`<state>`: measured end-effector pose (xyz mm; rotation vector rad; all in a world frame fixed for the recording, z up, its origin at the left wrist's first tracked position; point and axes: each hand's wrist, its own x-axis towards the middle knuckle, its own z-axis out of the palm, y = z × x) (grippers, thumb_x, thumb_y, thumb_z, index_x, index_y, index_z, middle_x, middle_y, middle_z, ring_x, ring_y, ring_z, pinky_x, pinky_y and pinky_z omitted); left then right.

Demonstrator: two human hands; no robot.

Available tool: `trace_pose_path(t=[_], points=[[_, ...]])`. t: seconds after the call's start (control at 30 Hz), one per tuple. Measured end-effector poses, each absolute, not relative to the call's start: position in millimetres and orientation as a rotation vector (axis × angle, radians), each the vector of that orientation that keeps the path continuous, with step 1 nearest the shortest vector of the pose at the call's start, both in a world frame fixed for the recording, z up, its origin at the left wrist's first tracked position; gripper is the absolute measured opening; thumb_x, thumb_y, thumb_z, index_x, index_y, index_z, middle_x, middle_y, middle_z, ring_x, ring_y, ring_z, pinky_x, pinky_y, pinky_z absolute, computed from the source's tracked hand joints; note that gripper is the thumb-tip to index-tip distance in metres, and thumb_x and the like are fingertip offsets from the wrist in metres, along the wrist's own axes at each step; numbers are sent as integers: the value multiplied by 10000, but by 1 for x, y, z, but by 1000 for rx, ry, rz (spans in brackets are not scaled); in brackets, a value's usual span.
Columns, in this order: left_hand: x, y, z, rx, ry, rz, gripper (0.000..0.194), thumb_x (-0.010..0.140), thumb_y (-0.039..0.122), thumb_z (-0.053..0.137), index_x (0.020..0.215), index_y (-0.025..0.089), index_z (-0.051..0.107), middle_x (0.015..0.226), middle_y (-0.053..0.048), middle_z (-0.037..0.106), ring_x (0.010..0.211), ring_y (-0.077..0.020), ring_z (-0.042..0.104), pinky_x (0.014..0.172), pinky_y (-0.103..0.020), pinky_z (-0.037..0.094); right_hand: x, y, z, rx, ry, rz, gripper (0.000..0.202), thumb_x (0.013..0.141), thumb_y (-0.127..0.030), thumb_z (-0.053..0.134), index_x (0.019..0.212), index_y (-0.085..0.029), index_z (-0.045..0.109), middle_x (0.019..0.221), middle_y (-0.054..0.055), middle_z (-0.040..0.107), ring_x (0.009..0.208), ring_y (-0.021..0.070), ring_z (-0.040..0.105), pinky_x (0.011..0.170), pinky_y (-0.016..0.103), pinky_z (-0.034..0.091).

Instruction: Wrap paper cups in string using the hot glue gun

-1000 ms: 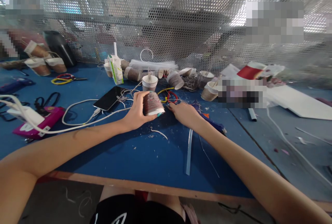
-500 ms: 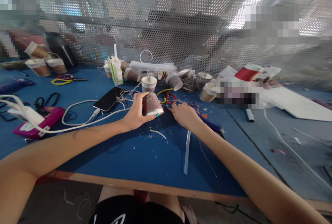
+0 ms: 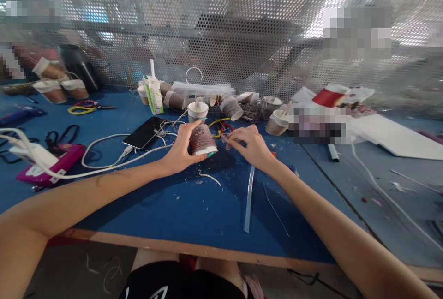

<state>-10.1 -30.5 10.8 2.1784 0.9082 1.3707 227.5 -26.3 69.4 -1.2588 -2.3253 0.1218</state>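
My left hand [image 3: 178,151] grips a paper cup [image 3: 203,140] wound with brown cord, its thumb on the white rim. The cup is tipped over, with the rim toward me and low above the blue table. Just right of the cup, my right hand [image 3: 252,146] is closed in a pinch on a small tangle of thin thread [image 3: 227,139], blurred at the fingertips. Behind the held cup stands another white-rimmed cup [image 3: 198,111] with sticks in it. Scissors with red and yellow handles [image 3: 221,126] lie behind the tangle, partly hidden.
A phone [image 3: 144,132] with a white cable lies left of my left hand. Near the front are a clear strip [image 3: 248,202] and a curved white cord [image 3: 209,178]. A drink carton [image 3: 153,95] and several wrapped cups line the back before a perforated metal screen [image 3: 221,26].
My right hand has lifted from the tabletop and drawn its fingers into a pinch, with the thread tangle now showing at its tips. The left hand and its cup have barely moved.
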Motion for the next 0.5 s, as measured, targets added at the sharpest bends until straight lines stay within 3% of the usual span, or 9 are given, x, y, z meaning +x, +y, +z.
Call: trace_pose_path(t=[0.1, 0.27, 0.37, 0.5], points=[[-10, -31, 13, 2240, 912, 1351, 721, 767, 421, 746, 1385, 339, 384, 1262, -89, 406, 1261, -305, 416, 1091, -551, 410, 230, -24, 66, -1179, -2190, 319, 295, 918, -362, 536, 714, -199, 673, 914, 71, 742, 945, 228, 639, 954, 416, 357], [-9, -31, 14, 2281, 893, 1327, 649, 739, 442, 767, 1310, 338, 475, 1264, -81, 406, 1284, -309, 403, 1115, -551, 395, 229, -21, 60, -1196, -2018, 620, 415, 918, -526, 442, 691, -203, 570, 734, 49, 651, 765, 202, 586, 767, 339, 423], [-9, -31, 14, 2267, 859, 1339, 684, 711, 496, 781, 1300, 315, 482, 1256, -91, 422, 1283, -317, 405, 1116, -565, 387, 230, -22, 59, -1208, -2062, 424, 426, 936, -507, 422, 657, -204, 530, 756, 48, 584, 780, 200, 526, 816, 369, 392], [-9, -32, 15, 2242, 844, 1326, 655, 722, 560, 751, 1274, 307, 506, 1249, -100, 436, 1287, -323, 403, 1104, -568, 394, 232, -26, 63, -1197, -2153, 70, 421, 950, -472, 442, 664, -201, 592, 952, 91, 560, 959, 249, 472, 908, 437, 330]])
